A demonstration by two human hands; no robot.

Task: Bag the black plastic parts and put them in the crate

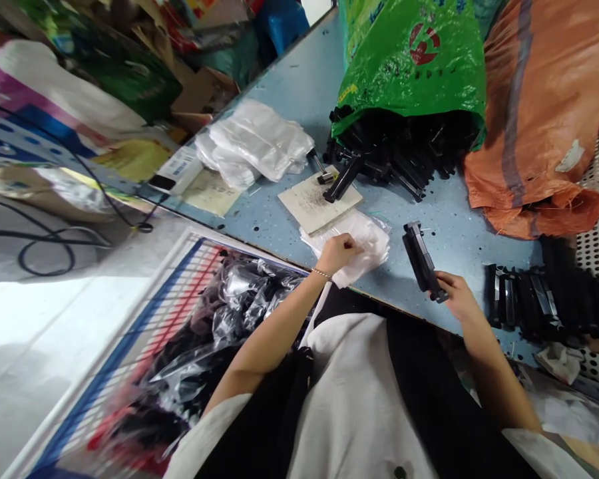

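My left hand (338,253) is closed in a pinch on the top clear plastic bag of a small stack of bags (367,243) lying on the blue table (459,226). My right hand (454,295) grips the near end of a long black plastic part (419,259), held just above the table's near edge. Ahead of the stack lies a pale flat board (312,203) with another black part (344,178) and a small hammer (319,169) on it.
A green sack (409,60) spills several black parts (394,150) at the back. An orange sack (544,113) lies to the right, and a row of black parts (539,299) sits near it. More clear bags (259,140) lie at the back left. A striped bag of wrapped parts (204,319) stands on the floor to the left.
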